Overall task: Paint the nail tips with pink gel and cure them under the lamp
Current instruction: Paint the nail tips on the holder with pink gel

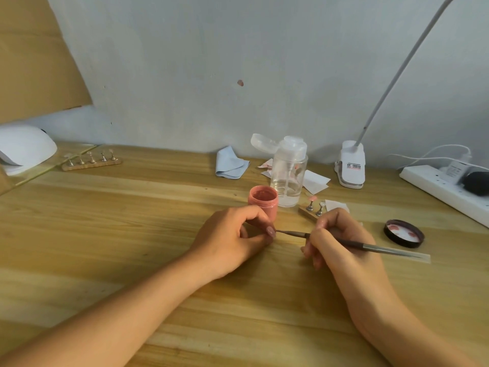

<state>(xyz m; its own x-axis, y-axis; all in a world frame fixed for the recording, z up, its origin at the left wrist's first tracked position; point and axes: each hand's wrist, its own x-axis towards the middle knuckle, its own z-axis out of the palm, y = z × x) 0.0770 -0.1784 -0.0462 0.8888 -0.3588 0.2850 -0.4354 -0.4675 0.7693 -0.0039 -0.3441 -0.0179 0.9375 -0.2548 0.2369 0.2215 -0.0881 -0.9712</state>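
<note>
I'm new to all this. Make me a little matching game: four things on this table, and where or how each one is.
1 gel jar
2 black lid
3 brush
4 white curing lamp

A far left of table
B gripped by right hand
C open, behind left hand
D inside up, right of right hand

Pairs: 1-C, 2-D, 3-B, 4-A.

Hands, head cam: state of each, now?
Left hand: fingers curled, pinched at the tip of the brush; whether it holds anything cannot be told.
Right hand: closed on the brush, gripping its handle.
</note>
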